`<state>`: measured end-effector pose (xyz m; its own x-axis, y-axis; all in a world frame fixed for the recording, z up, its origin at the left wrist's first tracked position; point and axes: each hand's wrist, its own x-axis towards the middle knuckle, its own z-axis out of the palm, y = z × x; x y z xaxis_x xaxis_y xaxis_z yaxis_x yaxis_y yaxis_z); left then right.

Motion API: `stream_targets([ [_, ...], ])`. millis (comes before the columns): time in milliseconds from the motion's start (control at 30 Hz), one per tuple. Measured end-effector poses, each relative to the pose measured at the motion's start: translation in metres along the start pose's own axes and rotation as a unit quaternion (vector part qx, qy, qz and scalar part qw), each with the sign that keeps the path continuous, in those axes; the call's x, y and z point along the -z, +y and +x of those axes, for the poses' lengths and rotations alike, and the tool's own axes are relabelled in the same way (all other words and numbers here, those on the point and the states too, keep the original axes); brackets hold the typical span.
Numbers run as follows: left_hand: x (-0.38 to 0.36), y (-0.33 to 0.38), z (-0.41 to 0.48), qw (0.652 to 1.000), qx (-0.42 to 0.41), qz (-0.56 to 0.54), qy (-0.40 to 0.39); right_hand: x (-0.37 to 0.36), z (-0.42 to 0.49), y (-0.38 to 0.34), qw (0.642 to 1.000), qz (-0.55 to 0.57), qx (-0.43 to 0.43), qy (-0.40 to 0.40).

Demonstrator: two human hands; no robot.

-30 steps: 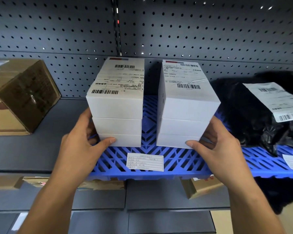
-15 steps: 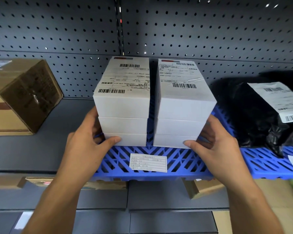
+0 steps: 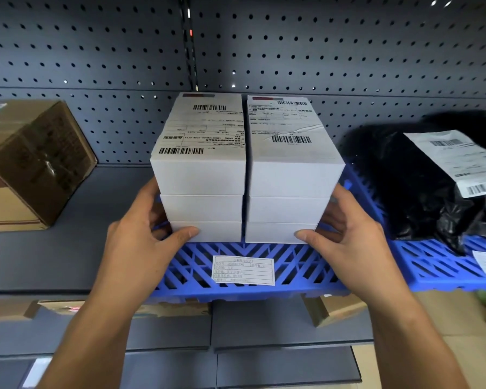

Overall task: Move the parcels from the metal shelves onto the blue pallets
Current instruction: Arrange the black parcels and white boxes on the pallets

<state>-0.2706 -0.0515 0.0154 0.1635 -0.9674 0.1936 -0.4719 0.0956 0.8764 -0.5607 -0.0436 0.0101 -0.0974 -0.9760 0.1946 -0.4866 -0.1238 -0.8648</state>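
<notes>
Two stacks of white boxes stand side by side on a blue pallet [image 3: 264,284] that lies on the grey metal shelf [image 3: 54,248]. Each stack is three boxes high with a shipping label on top. My left hand [image 3: 143,237] grips the left stack [image 3: 201,181] at its outer side and bottom box, thumb on the front. My right hand [image 3: 345,234] holds the right stack [image 3: 289,181] the same way. The two stacks touch along their inner sides.
A brown cardboard box [image 3: 31,167] sits on the shelf to the left. A black plastic parcel [image 3: 421,186] with a white label lies on a second blue pallet [image 3: 432,265] to the right. Pegboard backs the shelf. Cardboard boxes show on the shelf below.
Both hands have pushed the two white stacks together; the gap between them has closed. The stacks stay on the blue pallet.
</notes>
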Motion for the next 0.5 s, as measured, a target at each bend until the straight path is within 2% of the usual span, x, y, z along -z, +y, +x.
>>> stream_targets([
  [500,0.0035,-0.0028,-0.0013,1.0,0.01,-0.022,-0.001,-0.0036,0.0026,-0.0039,1.0,-0.005,-0.003,-0.005],
])
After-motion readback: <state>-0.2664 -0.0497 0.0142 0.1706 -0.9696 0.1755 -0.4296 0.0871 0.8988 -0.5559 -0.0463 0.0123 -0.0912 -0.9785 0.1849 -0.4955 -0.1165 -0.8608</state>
